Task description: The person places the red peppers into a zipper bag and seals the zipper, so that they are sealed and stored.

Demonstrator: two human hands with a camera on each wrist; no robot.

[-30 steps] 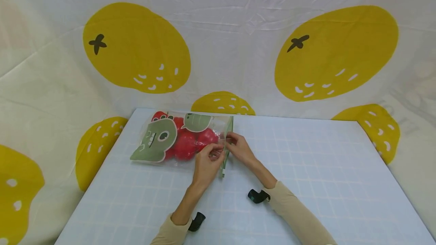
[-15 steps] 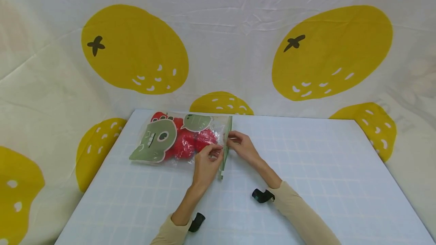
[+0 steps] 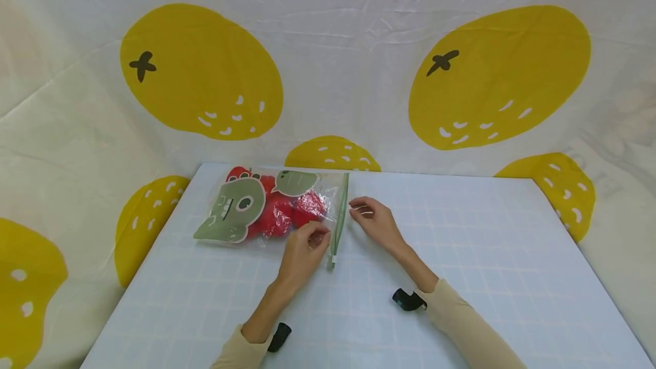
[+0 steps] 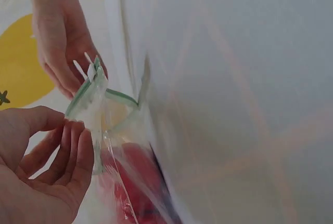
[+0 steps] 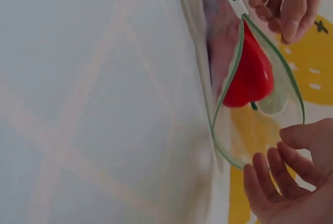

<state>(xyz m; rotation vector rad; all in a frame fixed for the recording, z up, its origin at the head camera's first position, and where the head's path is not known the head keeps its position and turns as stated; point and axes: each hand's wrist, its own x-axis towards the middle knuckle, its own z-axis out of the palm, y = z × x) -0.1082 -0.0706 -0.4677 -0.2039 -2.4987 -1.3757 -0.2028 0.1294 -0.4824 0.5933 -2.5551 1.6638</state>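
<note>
A clear zip bag (image 3: 330, 195) with a green dinosaur print lies on its side on the table. Several red items fill it; through its mouth in the right wrist view one looks like a bell pepper (image 5: 250, 73). The green-edged mouth gapes, with a white slider (image 5: 238, 5) at one end. My left hand (image 3: 302, 255) is at the near part of the mouth, thumb and fingers loosely bent; whether the fingertips still touch the plastic is unclear. My right hand (image 3: 379, 224) is just right of the mouth, holding nothing, its fingers (image 5: 278, 172) spread and lightly bent.
The table (image 3: 461, 255) has a pale blue cover with a white grid. Behind and beside it hangs a white cloth (image 3: 348, 84) printed with large yellow fruit. Each wrist carries a small black camera (image 3: 408, 299).
The right hand has let go of the bag's edge and drawn back to the right. The left hand has moved slightly down and left. The bag has stayed nearly in place.
</note>
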